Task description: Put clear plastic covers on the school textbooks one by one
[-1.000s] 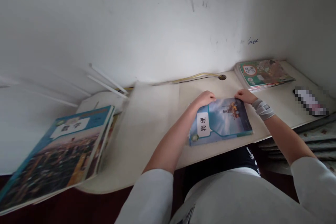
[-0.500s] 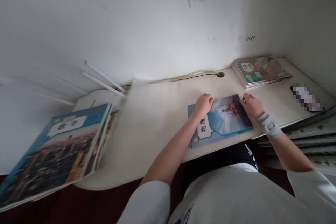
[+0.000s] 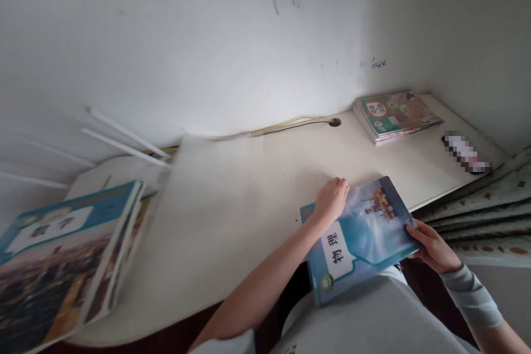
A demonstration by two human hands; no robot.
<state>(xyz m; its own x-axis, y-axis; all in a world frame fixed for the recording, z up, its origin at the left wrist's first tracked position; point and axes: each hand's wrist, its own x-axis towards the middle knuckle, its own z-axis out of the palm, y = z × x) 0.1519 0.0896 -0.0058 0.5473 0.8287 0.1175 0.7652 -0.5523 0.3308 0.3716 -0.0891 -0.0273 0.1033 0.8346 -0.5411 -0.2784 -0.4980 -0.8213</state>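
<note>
A blue textbook point(image 3: 365, 227) with an oil rig on its cover is held at the desk's front edge, its near part jutting past the edge toward my body. My left hand point(image 3: 333, 199) is closed at the book's far edge, fingers curled; the fingertips are partly hidden. My right hand point(image 3: 433, 246), with a grey band around the wrist, grips the right edge, thumb on the cover and fingers beneath.
A stack of books with a green cover point(image 3: 400, 116) lies at the back right of the white desk point(image 3: 232, 193). Beside it is a phone point(image 3: 467, 154). More books point(image 3: 62, 260) stand at the left. Cables run along the wall; a patterned curtain point(image 3: 489, 210) hangs at right.
The blue book has come toward my body and now overhangs the desk edge. My right hand has moved from its far corner down to its right edge. The view has shifted a little.
</note>
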